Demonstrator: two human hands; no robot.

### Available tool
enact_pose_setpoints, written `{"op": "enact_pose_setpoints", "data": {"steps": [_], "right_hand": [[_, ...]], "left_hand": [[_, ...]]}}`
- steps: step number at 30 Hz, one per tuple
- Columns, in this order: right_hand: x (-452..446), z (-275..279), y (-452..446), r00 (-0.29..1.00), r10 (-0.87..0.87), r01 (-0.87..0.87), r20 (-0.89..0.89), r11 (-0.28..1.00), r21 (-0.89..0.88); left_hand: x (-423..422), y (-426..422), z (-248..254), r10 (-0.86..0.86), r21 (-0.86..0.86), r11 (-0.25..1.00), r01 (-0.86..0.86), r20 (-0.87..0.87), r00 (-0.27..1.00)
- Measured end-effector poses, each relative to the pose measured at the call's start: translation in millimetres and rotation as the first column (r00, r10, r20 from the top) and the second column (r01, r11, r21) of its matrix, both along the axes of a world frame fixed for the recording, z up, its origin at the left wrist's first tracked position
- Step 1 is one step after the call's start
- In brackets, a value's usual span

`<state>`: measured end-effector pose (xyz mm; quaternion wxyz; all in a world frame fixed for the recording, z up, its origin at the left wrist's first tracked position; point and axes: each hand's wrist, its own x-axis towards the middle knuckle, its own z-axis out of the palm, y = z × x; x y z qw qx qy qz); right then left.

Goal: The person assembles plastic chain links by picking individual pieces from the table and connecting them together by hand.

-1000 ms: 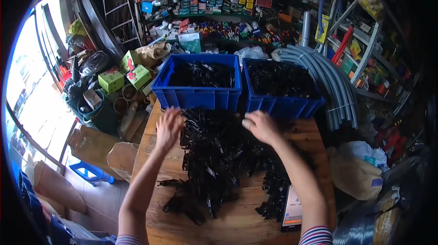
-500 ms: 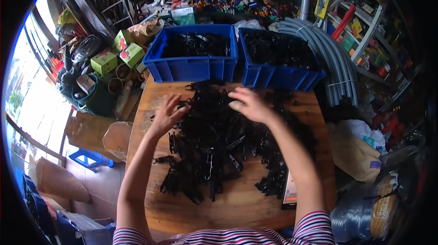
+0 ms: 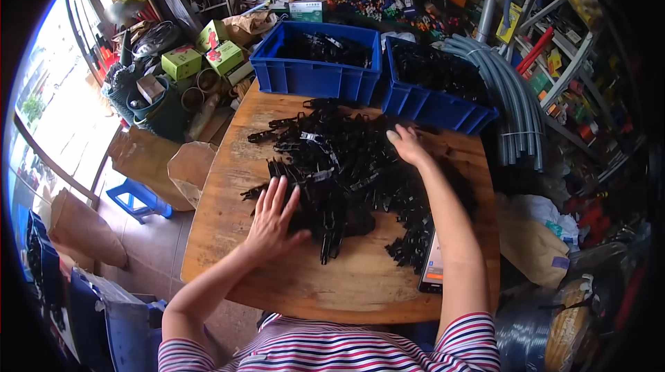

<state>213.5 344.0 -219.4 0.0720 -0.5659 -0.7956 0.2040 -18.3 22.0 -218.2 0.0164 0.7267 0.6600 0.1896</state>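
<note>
Black clip pile (image 3: pixel 329 157) seems light, stiff, best scooped from its edges; left hand (image 3: pixel 272 223) spread, right hand (image 3: pixel 410 146) loosely curled there.

1. Decent room on the table (image 3: pixel 353 289): bare wood along the near edge, between both forearms (image 3: pixel 451 223).
2. Middle's a no-go, big heap of black parts (image 3: pixel 339 164).
3. Blue bins (image 3: pixel 312 81) block most of the far end, skinny gap between them.
4. Phone (image 3: pixel 431 271) is in the way, right side.
</note>
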Motion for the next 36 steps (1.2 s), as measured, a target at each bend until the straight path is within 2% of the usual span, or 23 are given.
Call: {"op": "enact_pose_setpoints", "data": {"steps": [1,3,5,6,7,9,10,13,15,16,17,18,19,21,22,25,26,29,30,32,33,34,36], "right_hand": [[-2,-21,6,0.975,0.068,-0.053,-0.211,0.996,0.078],[6,-1,-7,0.905,0.251,-0.191,-0.344,0.961,0.198],[30,38,-44,0.852,0.313,-0.253,-0.420,0.948,0.194],[39,51,-68,0.936,0.234,-0.147,-0.264,0.939,0.311],[48,69,-91,0.977,0.148,-0.109,-0.156,0.966,0.234],[47,58,-112,0.989,-0.020,0.004,0.149,0.994,0.108],[45,49,-119,0.984,0.094,-0.104,0.152,0.993,0.057],[31,32,-132,0.977,0.205,-0.177,-0.056,0.930,0.323],[30,52,-150,0.959,0.268,-0.199,-0.094,0.869,0.453],[31,60,-160,0.949,0.298,-0.205,-0.105,0.833,0.513],[31,61,-166,0.891,0.403,-0.243,-0.209,0.812,0.530],[31,65,-179,0.876,0.429,-0.288,-0.221,0.833,0.472],[32,67,-194,0.860,0.452,-0.333,-0.238,0.849,0.411],[38,56,-213,0.895,0.409,-0.340,-0.179,0.884,0.321],[42,53,-219,0.914,0.383,-0.338,-0.130,0.899,0.278],[51,45,-234,0.922,0.339,-0.279,-0.187,0.917,0.287],[55,44,-237,0.928,0.326,-0.270,-0.182,0.923,0.275],[65,40,-245,0.945,0.305,-0.269,-0.115,0.929,0.256],[61,38,-249,0.947,0.315,-0.290,-0.058,0.919,0.267],[58,33,-251,0.937,0.345,-0.349,0.060,0.899,0.264],[58,33,-250,0.935,0.355,-0.345,0.012,0.899,0.269],[58,34,-250,0.931,0.363,-0.341,-0.036,0.900,0.270],[53,40,-247,0.908,0.362,-0.294,-0.212,0.909,0.295]], "left_hand": [[-5,9,-1,0.002,0.008,1.000,-0.002,-0.021,1.000],[-12,19,1,0.000,0.074,0.997,0.001,-0.002,1.000],[-1,11,22,-0.005,0.133,0.991,0.011,-0.050,0.999],[8,6,28,-0.061,0.124,0.990,0.064,-0.028,0.998],[17,1,30,-0.112,0.114,0.987,0.112,-0.006,0.994],[35,0,22,-0.236,0.051,0.971,0.235,0.018,0.972],[37,7,12,-0.283,0.017,0.959,0.282,0.010,0.959],[23,32,1,-0.395,0.037,0.918,0.394,0.014,0.919],[25,31,22,-0.363,0.162,0.921,0.355,0.025,0.931],[29,29,29,-0.333,0.114,0.938,0.327,0.040,0.942],[36,25,35,-0.299,0.067,0.953,0.296,0.057,0.952],[44,21,41,-0.262,0.021,0.965,0.262,0.071,0.962],[56,18,46,-0.239,0.122,0.963,0.239,-0.011,0.971],[76,12,50,-0.195,-0.069,0.979,0.193,-0.024,0.981],[85,9,43,-0.162,-0.044,0.986,0.159,-0.073,0.984],[88,13,11,-0.216,0.094,0.967,0.239,-0.207,0.954],[82,15,13,-0.287,0.073,0.950,0.303,-0.173,0.942],[73,25,33,-0.218,-0.008,0.971,0.238,0.375,0.901],[70,30,47,-0.096,-0.204,0.951,0.234,0.522,0.847],[65,42,39,-0.147,-0.082,0.940,0.330,0.778,0.611],[63,47,37,-0.174,-0.003,0.934,0.358,0.870,0.461],[61,49,43,-0.010,-0.143,0.898,0.415,0.939,0.345],[62,48,33,0.008,-0.087,0.912,0.402,0.981,0.194]]}}
